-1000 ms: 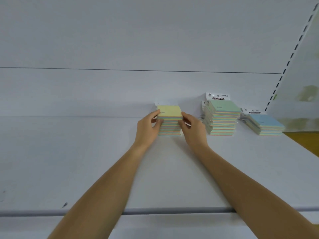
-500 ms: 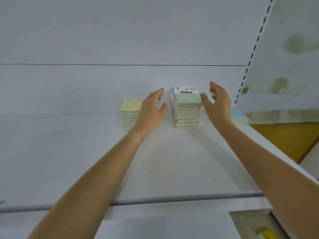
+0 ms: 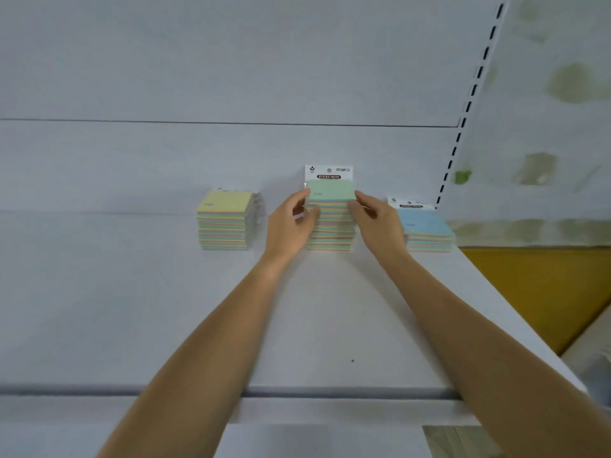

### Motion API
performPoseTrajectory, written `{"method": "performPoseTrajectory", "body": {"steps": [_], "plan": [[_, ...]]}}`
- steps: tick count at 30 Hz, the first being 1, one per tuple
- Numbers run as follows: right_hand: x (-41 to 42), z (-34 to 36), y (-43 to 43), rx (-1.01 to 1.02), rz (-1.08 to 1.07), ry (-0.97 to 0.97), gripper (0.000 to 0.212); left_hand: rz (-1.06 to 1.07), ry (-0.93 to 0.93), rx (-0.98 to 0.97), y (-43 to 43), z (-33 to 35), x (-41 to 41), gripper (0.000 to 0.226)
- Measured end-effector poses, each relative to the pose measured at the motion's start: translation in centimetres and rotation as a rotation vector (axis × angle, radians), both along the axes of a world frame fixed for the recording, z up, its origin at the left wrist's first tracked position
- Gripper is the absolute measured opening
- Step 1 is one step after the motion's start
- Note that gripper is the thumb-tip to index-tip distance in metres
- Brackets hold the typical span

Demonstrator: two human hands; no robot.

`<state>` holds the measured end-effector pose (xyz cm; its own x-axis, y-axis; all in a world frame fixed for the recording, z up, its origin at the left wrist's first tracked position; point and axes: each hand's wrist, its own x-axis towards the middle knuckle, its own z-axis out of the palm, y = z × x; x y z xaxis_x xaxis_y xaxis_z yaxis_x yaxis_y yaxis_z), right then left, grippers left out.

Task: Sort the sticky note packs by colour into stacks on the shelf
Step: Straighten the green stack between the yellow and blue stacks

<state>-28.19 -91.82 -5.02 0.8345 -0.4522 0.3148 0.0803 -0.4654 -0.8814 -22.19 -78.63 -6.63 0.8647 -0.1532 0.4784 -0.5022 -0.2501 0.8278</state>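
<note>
A wide white shelf (image 3: 132, 309) fills the view, its grey front lip running straight across low in the frame, with a pale back panel (image 3: 198, 61) rising behind. On the right, the slotted upright (image 3: 469, 97) climbs at a slant out of the top edge, and beyond it a stained wall (image 3: 545, 127) and a patch of yellow-brown surface, too blurred to read.

Both forearms come in from the bottom edge, elbows cut off. Three stacks stand in a row at the back of the shelf, well apart from one another. Centre: the green-topped stack (image 3: 330, 219), the tallest, its top pack's white header card reading "STICKY NOTE", the small print above that is unreadable. The left hand (image 3: 289, 226) presses against its left side, thumb up at the top pack's corner, fingers curled onto the edge. The right hand (image 3: 377, 221) meets it from the other side, fingertips on the top right corner. Both hands are clamped on that stack, and they hide much of its flanks.

To the left, the yellow-topped stack (image 3: 224, 223), its header cards barely peeking out behind. To the right, the blue-topped stack (image 3: 426, 231), the lowest, its near corner tucked behind the right wrist, its header label smeared.
</note>
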Motion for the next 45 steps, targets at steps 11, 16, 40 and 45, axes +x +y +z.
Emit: {"method": "performPoseTrajectory", "body": {"steps": [11, 16, 40, 45], "plan": [[-0.3, -0.9, 0.0, -0.051, 0.036, -0.001, 0.046, -0.010, 0.067, -0.005, 0.2, -0.2, -0.2, 0.050], [-0.3, -1.5, -0.4, -0.116, 0.058, 0.022, 0.032, -0.031, 0.075, 0.176, 0.2, -1.2, 0.0, 0.041], [-0.2, -3.0, 0.1, -0.230, 0.054, 0.221, 0.044, -0.015, 0.124, 0.372, 0.5, -1.5, -1.0, 0.040], [-0.3, -2.9, 0.2, -0.232, 0.034, 0.212, 0.043, 0.016, 0.114, 0.352, 0.6, -1.3, -1.2, 0.035]]}}
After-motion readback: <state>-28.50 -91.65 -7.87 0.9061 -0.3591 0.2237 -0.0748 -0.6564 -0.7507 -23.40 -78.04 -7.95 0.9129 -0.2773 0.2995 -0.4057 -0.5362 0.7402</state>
